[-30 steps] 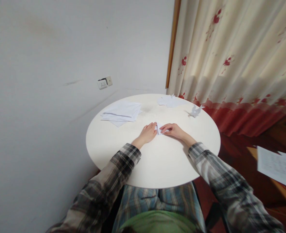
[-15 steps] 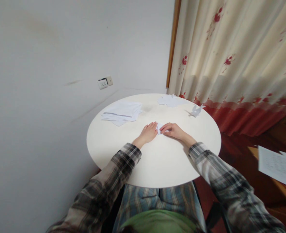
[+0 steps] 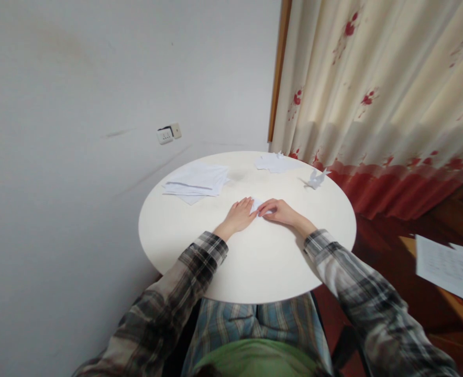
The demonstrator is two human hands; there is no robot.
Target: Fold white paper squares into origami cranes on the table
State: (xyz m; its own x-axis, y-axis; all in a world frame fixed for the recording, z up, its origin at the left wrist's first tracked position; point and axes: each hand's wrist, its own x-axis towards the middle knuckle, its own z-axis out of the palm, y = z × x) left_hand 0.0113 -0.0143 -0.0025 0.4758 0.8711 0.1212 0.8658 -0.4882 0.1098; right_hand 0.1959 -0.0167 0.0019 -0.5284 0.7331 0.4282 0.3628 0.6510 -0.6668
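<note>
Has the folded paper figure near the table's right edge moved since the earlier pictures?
No: judged against the white table, the folded paper figure keeps the same place near its right edge.

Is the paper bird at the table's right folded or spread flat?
Folded: the bird stands up from the table in pointed flaps.

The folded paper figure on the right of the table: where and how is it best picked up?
Probably by lightly pinching the low middle of the folded paper figure, coming from the near side. Its thin points spread left and up to the right and look easy to bend, while the middle looks bulkier. The right hand is the nearer grip.
</note>
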